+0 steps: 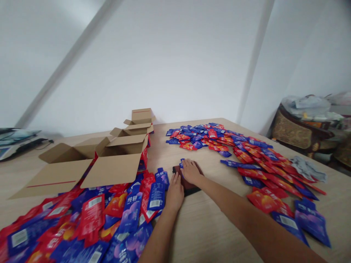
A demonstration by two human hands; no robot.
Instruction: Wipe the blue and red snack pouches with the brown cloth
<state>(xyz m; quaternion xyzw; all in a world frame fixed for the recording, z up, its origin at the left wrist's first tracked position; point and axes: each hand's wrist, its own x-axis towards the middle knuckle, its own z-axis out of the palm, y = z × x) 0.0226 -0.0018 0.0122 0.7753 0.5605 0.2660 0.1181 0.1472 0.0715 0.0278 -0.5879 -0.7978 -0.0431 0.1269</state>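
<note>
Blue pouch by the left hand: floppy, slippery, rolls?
Probably floppy: the blue pouch lies thin and flat, draped over other pouches beside the left hand. Likely slippery: its film looks glossy. Unlikely to roll; a push would probably slide it along the table.

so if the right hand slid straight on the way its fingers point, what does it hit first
Probably the small blue packet just ahead of the right hand, at the far edge of the dark pad under it; past that, bare table. Depth is unclear.
</note>
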